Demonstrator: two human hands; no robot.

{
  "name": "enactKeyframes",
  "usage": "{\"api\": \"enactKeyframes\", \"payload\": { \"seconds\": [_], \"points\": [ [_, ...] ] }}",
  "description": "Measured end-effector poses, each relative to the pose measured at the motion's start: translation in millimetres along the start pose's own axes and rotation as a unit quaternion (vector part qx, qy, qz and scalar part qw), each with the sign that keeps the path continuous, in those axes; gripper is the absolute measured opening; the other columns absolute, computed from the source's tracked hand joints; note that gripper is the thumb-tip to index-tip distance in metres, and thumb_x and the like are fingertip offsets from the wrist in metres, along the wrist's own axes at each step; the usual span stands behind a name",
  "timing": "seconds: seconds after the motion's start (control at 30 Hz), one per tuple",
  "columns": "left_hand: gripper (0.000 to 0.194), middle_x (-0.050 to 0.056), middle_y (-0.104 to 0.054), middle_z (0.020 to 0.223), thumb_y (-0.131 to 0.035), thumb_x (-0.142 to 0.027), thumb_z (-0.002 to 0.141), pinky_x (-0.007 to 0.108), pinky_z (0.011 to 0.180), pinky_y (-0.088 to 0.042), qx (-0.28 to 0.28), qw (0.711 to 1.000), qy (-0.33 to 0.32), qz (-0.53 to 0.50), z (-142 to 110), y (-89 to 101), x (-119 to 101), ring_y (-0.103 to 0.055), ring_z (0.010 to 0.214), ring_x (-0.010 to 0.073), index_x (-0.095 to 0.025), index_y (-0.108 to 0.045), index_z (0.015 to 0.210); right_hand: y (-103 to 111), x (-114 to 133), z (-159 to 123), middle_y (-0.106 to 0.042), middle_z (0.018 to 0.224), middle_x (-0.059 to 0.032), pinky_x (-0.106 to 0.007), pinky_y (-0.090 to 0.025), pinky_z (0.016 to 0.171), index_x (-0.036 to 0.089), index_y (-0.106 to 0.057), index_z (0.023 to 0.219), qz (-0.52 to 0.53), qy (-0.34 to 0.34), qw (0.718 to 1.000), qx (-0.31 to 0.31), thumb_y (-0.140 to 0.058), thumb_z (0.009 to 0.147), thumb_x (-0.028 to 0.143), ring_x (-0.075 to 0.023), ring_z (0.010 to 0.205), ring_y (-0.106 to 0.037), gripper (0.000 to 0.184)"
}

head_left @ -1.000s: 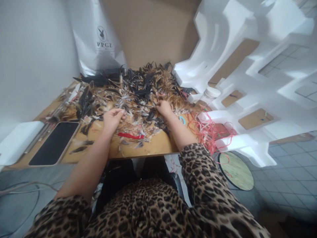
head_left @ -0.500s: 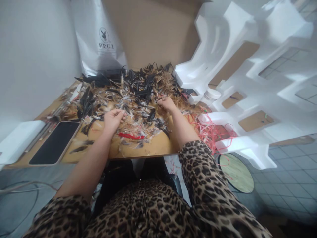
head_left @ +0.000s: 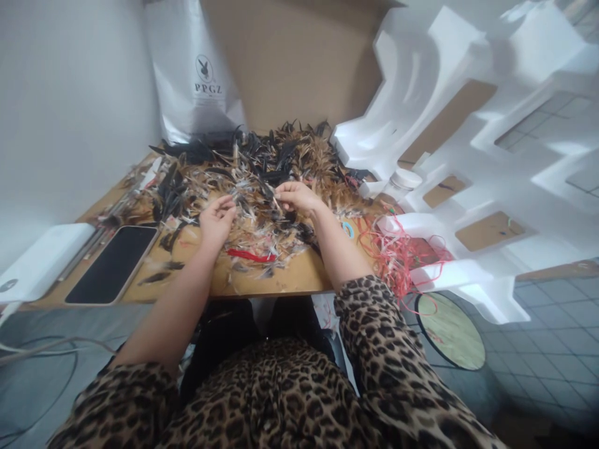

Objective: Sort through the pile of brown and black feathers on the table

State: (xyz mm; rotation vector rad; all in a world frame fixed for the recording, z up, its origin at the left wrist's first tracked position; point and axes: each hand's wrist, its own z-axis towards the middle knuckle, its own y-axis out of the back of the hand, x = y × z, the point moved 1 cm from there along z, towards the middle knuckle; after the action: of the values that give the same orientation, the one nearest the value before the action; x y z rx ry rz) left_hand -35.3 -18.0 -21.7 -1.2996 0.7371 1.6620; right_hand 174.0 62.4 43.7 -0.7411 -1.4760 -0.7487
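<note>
My right hand [head_left: 298,198] pinches a dark feather [head_left: 269,192] between thumb and fingertips, above the middle of the feather pile. To its left, my left hand [head_left: 218,219] hovers with curled fingers and a gap between thumb and forefinger; nothing shows in it. Loose black, brown and pale feathers [head_left: 248,231] spread over the wooden table [head_left: 276,284] under both hands. A bundle of red thread [head_left: 251,255] lies near the table's front edge, below the hands.
At left lie a phone [head_left: 112,265] and a white power bank [head_left: 44,262]. A white bag [head_left: 187,106] stands behind the feathers. On the right are tangled pink ribbon [head_left: 390,249], a blue ring [head_left: 347,229], a lidded jar [head_left: 402,181] and white foam pieces [head_left: 468,143].
My right hand has moved left, toward my left hand, with a dark feather now showing at its fingertips. My left thumb and forefinger have come apart. The blue ring has come into sight.
</note>
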Motion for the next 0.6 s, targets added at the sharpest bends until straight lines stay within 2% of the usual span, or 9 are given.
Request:
{"api": "enactKeyframes", "payload": {
  "seconds": [0.13,0.23,0.3,0.47,0.6],
  "points": [
    [0.035,0.008,-0.061,0.108,-0.062,-0.027,0.074,0.021,0.062,-0.047,0.013,0.981,-0.150,0.125,-2,2.3,-2,-0.057,0.069,0.0086,-0.018,-0.065,0.108,-16,-6,4,-0.054,0.050,0.0061,-0.014,-0.030,0.037,0.011,-0.058,0.073,-0.080,-0.004,0.997,0.007,-0.065,0.063,0.016,-0.0030,0.038,-0.042,0.013],
    [0.034,0.010,-0.058,0.112,-0.055,-0.029,0.080,0.024,0.067,-0.048,0.039,0.959,-0.208,0.189,-5,3.8,-4,-0.059,0.086,0.0150,-0.018,-0.065,0.110,-25,-13,8,-0.055,0.054,0.0060,-0.016,-0.036,0.045,0.011,-0.059,0.073,-0.157,0.020,0.987,-0.001,-0.060,0.064,0.012,-0.0033,0.043,-0.044,0.010],
    [0.034,0.010,-0.058,0.112,-0.051,-0.029,0.082,0.026,0.071,-0.049,0.047,0.951,-0.226,0.207,-6,4.4,-5,-0.058,0.093,0.0174,-0.018,-0.064,0.111,-30,-18,9,-0.057,0.059,0.0047,-0.017,-0.039,0.052,0.011,-0.060,0.073,-0.221,0.057,0.973,-0.012,-0.057,0.064,0.011,-0.0046,0.050,-0.047,0.010],
    [0.034,0.010,-0.058,0.116,-0.053,-0.027,0.081,0.029,0.073,-0.051,0.065,0.939,-0.241,0.237,-6,4.0,-3,-0.060,0.087,0.0161,-0.018,-0.064,0.111,-40,-25,5,-0.062,0.067,0.0019,-0.020,-0.039,0.062,0.013,-0.063,0.075,-0.363,0.146,0.919,-0.053,-0.053,0.066,0.014,-0.0079,0.061,-0.052,0.014],
    [0.023,0.007,-0.068,0.096,-0.055,-0.025,0.078,0.033,0.086,-0.048,0.122,0.925,-0.245,0.265,-4,2.0,1,-0.063,0.091,0.0185,-0.018,-0.071,0.093,-48,-31,2,-0.063,0.071,0.0012,-0.022,-0.039,0.064,0.014,-0.064,0.078,-0.386,0.184,0.899,-0.092,-0.051,0.068,0.016,-0.0096,0.064,-0.052,0.016]
  ]
}}
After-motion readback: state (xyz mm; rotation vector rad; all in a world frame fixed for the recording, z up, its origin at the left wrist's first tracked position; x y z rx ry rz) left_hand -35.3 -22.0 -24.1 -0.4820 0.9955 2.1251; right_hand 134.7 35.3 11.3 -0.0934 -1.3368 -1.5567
